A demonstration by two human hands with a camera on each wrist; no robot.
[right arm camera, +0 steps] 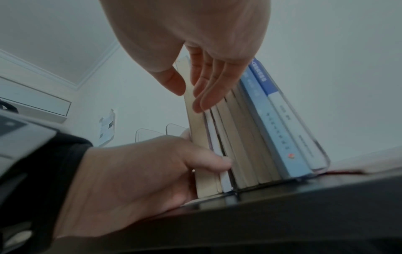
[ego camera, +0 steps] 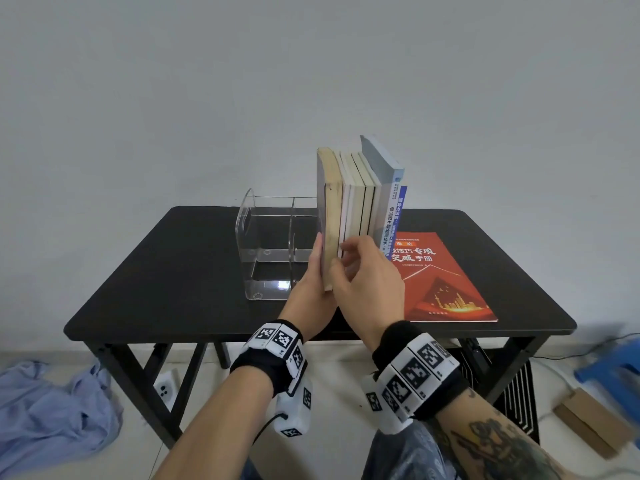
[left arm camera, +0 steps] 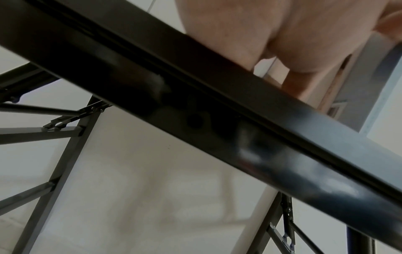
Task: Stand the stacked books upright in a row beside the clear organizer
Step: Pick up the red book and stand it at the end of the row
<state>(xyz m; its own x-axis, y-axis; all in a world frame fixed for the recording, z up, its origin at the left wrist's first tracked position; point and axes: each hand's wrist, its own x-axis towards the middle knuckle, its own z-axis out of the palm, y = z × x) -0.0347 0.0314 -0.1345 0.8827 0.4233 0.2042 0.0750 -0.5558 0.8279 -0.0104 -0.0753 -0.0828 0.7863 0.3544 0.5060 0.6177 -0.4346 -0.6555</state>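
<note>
So the books (ego camera: 356,199) are standing in a row near the middle of the black table (ego camera: 173,271), a bit toward the back edge, pressed right up against the right side of the clear organizer (ego camera: 270,244). The left hand (ego camera: 308,289) is clamped on the thick yellowed book (ego camera: 330,216) at the organizer end, thumb on the front edges and fingers flat along its cover. The right hand (ego camera: 370,282) has its fingers loosely curled and just touching the page edges of the next books, not gripping anything as far as I can see.

My guess is these paperbacks are light-ish but floppy, with slick glossy covers, so they'll want to fan out or slide. Squeezing the row from both ends low down seems safest. The organizer looks like hard smooth acrylic with rounded corners. A big red softcover (ego camera: 443,275) lies flat toward the right front edge, still needing to go up.
</note>
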